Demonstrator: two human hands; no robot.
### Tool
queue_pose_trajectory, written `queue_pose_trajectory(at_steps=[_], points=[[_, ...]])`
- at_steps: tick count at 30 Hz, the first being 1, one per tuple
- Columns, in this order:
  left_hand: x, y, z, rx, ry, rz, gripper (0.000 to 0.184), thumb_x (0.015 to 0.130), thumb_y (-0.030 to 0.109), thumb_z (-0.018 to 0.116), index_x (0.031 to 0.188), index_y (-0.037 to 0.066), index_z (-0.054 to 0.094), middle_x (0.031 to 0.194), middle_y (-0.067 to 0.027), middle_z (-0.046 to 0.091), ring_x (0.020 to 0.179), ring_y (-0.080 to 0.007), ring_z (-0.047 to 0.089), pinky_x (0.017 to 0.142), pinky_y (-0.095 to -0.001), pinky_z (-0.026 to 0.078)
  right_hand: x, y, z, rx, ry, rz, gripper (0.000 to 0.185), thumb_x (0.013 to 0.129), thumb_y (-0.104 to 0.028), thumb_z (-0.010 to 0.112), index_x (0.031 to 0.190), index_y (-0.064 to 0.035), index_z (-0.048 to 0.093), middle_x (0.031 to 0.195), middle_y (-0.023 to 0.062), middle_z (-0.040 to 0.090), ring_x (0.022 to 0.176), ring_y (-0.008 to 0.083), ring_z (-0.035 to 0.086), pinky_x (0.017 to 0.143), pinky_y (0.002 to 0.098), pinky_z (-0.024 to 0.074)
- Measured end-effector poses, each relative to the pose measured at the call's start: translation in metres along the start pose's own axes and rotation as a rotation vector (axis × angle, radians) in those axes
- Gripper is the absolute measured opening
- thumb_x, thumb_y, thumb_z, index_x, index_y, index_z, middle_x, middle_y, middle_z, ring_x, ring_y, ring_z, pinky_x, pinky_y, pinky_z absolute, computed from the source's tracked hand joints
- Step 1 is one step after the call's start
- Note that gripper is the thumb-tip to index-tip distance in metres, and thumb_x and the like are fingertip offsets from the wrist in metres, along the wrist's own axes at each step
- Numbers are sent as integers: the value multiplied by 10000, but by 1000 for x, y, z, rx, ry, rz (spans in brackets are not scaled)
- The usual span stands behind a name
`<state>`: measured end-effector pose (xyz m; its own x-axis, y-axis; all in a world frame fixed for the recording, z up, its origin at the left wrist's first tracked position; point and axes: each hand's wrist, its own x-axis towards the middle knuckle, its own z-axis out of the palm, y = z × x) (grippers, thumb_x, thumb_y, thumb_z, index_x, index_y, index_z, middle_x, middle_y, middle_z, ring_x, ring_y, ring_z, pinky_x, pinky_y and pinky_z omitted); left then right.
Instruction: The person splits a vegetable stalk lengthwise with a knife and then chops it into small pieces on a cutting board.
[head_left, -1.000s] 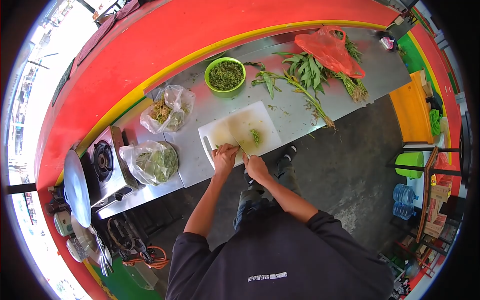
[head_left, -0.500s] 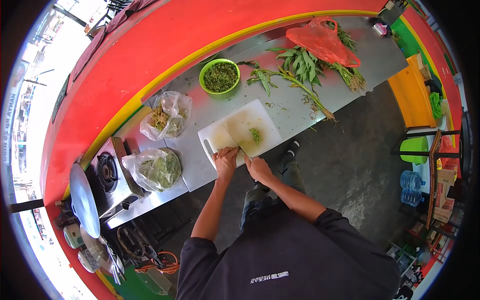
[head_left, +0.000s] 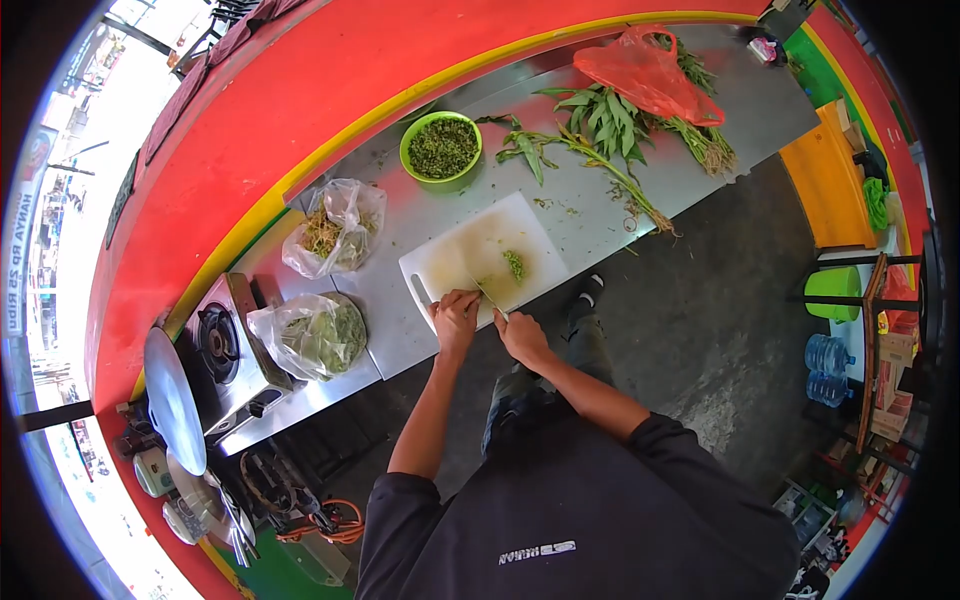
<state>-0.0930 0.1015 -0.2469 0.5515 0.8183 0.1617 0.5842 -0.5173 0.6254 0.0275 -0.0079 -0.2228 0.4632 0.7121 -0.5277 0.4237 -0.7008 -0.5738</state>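
A white cutting board (head_left: 440, 262) lies at the counter's front edge, with a small pile of chopped greens (head_left: 514, 264) on its right half. My right hand (head_left: 520, 335) is closed round the handle of a knife (head_left: 487, 293), whose blade points up and left over the board. Just left of the blade, my left hand (head_left: 457, 318) is closed on the board's lower edge; what its fingers press on is too small to make out. Behind the board stands a green bowl (head_left: 441, 147) full of chopped greens.
Leafy stalks (head_left: 610, 125) and a red plastic bag (head_left: 650, 75) lie on the steel counter (head_left: 400, 345) at the right. Two clear bags of greens (head_left: 335, 228), (head_left: 318, 335) are at the left, beside a gas stove (head_left: 218, 343). Water bottles (head_left: 828, 355) stand far right.
The camera view has shifted a little. The knife blade has tilted and moved slightly beside my left fingers. Both hands stay closed at the board's front edge.
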Motion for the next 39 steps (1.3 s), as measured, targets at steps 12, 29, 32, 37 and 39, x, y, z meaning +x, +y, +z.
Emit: queue_pose_trajectory(at_steps=[12, 29, 32, 37, 39], points=[[-6, 1, 5, 7, 26, 8, 136, 832, 124, 771, 966, 125, 797, 947, -4, 712, 939, -218, 664, 868, -404, 413, 5, -3, 2, -9, 59, -58, 624, 1047, -489, 458, 862, 60, 691, 840, 326, 692, 836, 521, 688, 752, 560, 577], [-13, 7, 9, 24, 93, 28, 164, 823, 118, 774, 985, 126, 801, 923, -6, 697, 927, -222, 655, 844, -404, 426, 6, -12, -3, 1, 73, -62, 626, 1038, -490, 477, 833, 57, 702, 818, 323, 692, 820, 513, 693, 763, 571, 576], [-14, 2, 13, 18, 103, -4, 169, 826, 118, 771, 992, 128, 801, 926, -6, 697, 928, -221, 653, 841, -405, 427, -1, -5, -1, -19, 31, -28, 630, 1042, -493, 465, 841, 54, 703, 826, 318, 696, 824, 510, 695, 757, 564, 579], [-16, 9, 11, 23, 83, -20, 169, 835, 120, 763, 999, 131, 801, 941, -8, 714, 928, -216, 660, 847, -403, 428, 11, -5, 9, -27, 60, -61, 645, 1048, -510, 442, 880, 58, 697, 835, 312, 700, 836, 511, 696, 759, 560, 581], [-18, 11, 10, 13, 92, -33, 161, 835, 119, 762, 992, 130, 800, 945, -4, 723, 938, -210, 664, 849, -404, 427, 13, -8, 6, -7, 50, -63, 648, 1046, -515, 442, 884, 58, 696, 845, 313, 702, 840, 511, 696, 760, 559, 583]])
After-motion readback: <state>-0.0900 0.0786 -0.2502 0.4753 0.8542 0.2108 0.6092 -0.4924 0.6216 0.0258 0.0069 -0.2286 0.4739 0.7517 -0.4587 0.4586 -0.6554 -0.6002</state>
